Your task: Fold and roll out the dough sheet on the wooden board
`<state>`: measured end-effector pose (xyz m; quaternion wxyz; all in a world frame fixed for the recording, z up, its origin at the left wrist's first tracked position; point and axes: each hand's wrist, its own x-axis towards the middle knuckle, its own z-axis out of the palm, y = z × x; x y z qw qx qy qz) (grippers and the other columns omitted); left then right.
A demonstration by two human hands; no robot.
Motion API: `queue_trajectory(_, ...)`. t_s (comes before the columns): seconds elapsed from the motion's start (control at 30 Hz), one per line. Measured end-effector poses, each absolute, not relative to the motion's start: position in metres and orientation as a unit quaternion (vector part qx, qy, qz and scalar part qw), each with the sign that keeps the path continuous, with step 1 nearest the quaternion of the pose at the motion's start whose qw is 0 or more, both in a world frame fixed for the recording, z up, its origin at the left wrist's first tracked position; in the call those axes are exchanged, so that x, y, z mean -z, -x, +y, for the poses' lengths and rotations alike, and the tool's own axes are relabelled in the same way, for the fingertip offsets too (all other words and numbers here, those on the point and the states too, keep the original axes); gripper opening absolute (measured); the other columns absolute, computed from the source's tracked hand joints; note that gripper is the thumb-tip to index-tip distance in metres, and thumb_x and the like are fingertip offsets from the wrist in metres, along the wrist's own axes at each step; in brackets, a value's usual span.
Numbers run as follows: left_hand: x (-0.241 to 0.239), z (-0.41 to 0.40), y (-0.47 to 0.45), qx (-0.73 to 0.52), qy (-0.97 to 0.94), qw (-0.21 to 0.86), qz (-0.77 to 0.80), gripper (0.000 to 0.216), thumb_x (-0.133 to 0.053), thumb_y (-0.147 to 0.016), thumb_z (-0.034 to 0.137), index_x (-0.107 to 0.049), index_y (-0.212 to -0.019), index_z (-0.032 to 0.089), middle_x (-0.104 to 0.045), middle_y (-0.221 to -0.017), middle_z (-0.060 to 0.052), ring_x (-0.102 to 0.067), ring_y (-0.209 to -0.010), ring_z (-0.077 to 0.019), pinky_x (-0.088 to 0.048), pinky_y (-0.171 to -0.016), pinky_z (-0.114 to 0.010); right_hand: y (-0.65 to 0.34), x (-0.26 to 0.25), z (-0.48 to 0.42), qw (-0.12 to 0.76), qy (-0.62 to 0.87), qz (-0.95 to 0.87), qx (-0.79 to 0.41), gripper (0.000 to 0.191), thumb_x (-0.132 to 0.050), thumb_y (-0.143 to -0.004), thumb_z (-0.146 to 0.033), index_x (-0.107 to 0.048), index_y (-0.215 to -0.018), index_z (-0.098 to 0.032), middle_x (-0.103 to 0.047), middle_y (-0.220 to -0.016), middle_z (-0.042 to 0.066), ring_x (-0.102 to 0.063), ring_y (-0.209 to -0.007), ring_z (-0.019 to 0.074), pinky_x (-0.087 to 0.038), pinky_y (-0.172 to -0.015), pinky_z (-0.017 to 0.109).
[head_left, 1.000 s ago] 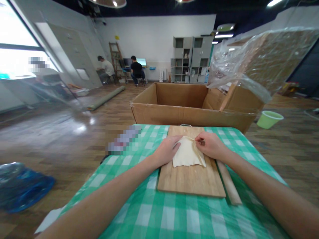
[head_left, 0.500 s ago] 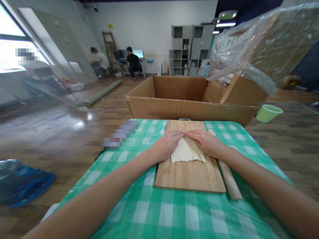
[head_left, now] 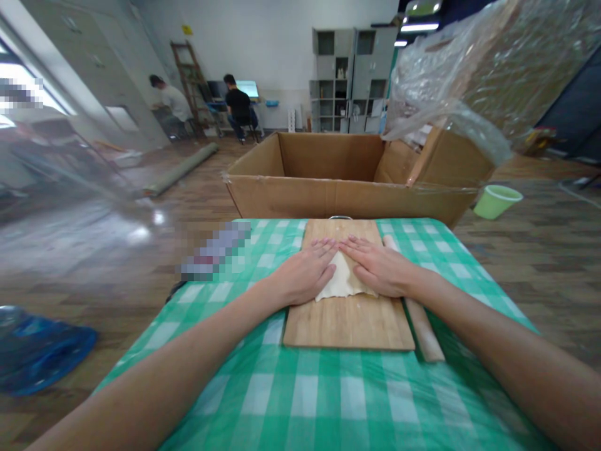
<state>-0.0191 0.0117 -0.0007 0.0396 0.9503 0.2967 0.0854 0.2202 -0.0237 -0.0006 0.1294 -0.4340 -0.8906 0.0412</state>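
Observation:
A flat sheet of pale dough (head_left: 346, 280) lies on a wooden cutting board (head_left: 350, 326), its near edge wavy. My left hand (head_left: 307, 272) rests flat over the dough's left side with fingers stretched forward. Over the right side lies my right hand (head_left: 375, 266), also flat and open, its thumb turned inward. The fingertips of both hands almost meet at the far part of the dough, which they cover. A wooden rolling pin (head_left: 426, 335) lies along the board's right edge, partly hidden under my right wrist.
A green checked cloth (head_left: 300, 394) covers the table. Beyond its far edge stands a large open cardboard box (head_left: 328, 197). A green bucket (head_left: 498, 202) is on the floor at right, a blue plastic bottle (head_left: 42, 351) at left. Two people sit by the back wall; another is at far left.
My hands have flattened and spread over the dough, with the fingers now lying down on it and covering more of its sides. The camera view has shifted slightly.

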Motion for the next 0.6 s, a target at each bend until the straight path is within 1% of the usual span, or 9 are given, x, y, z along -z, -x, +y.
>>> queue_trajectory(0.1, 0.0007, 0.0131, 0.0209, -0.086, -0.950, 0.039, 0.299, 0.055, -0.030, -0.109, 0.036, -0.042, -0.156, 0.011, -0.044, -0.163, -0.015, -0.031, -0.157, -0.0227, -0.023, -0.128, -0.040, -0.2190, -0.0010, -0.0275, 0.130, 0.435, -0.891, -0.012, 0.061, -0.043, -0.100, -0.027, -0.044, -0.158, -0.008, -0.045, -0.161, 0.016, -0.038, -0.153, 0.0292, -0.033, -0.126, 0.049)
queue_trajectory(0.23, 0.0013, 0.0137, 0.0250, -0.104, -0.951, 0.030, 0.291, 0.053, -0.031, -0.109, 0.036, -0.045, -0.155, 0.014, -0.048, -0.161, -0.014, -0.037, -0.154, -0.0233, -0.027, -0.127, -0.042, -0.2210, -0.0026, -0.0312, 0.136, 0.419, -0.898, 0.014, 0.060, -0.040, -0.107, -0.039, -0.046, -0.156, -0.006, -0.046, -0.160, 0.020, -0.039, -0.152, 0.0315, -0.033, -0.125, 0.050)
queue_trajectory(0.4, 0.0017, 0.0133, 0.0291, -0.119, -0.951, 0.027, 0.284, 0.052, -0.034, -0.108, 0.038, -0.047, -0.153, 0.015, -0.050, -0.159, -0.015, -0.039, -0.153, -0.0256, -0.033, -0.124, -0.044, -0.2247, -0.0051, -0.0340, 0.134, 0.406, -0.904, 0.017, 0.057, -0.037, -0.109, -0.042, -0.044, -0.159, -0.015, -0.046, -0.161, 0.017, -0.042, -0.150, 0.0328, -0.037, -0.121, 0.053)
queue_trajectory(0.5, 0.0011, 0.0124, 0.0286, -0.115, -0.949, 0.044, 0.291, 0.051, -0.034, -0.108, 0.036, -0.050, -0.151, 0.014, -0.051, -0.158, -0.014, -0.040, -0.153, -0.0258, -0.032, -0.125, -0.044, -0.2237, -0.0051, -0.0341, 0.135, 0.415, -0.900, 0.001, 0.058, -0.038, -0.109, -0.042, -0.045, -0.158, -0.013, -0.047, -0.160, 0.019, -0.041, -0.150, 0.0336, -0.035, -0.123, 0.054)
queue_trajectory(0.57, 0.0010, 0.0122, 0.0282, -0.126, -0.946, 0.068, 0.290, 0.051, -0.035, -0.108, 0.036, -0.051, -0.151, 0.014, -0.051, -0.158, -0.014, -0.039, -0.153, -0.0267, -0.031, -0.126, -0.044, -0.2232, -0.0043, -0.0331, 0.147, 0.423, -0.894, -0.020, 0.057, -0.039, -0.109, -0.042, -0.047, -0.157, -0.013, -0.048, -0.160, 0.018, -0.040, -0.151, 0.0332, -0.032, -0.125, 0.053)
queue_trajectory(0.6, 0.0012, 0.0128, 0.0286, -0.139, -0.943, 0.088, 0.288, 0.050, -0.037, -0.107, 0.037, -0.052, -0.150, 0.015, -0.053, -0.157, -0.014, -0.041, -0.152, -0.0267, -0.032, -0.125, -0.044, -0.2234, -0.0039, -0.0322, 0.156, 0.426, -0.891, -0.035, 0.056, -0.040, -0.108, -0.043, -0.049, -0.156, -0.014, -0.048, -0.160, 0.017, -0.039, -0.152, 0.0329, -0.031, -0.125, 0.053)
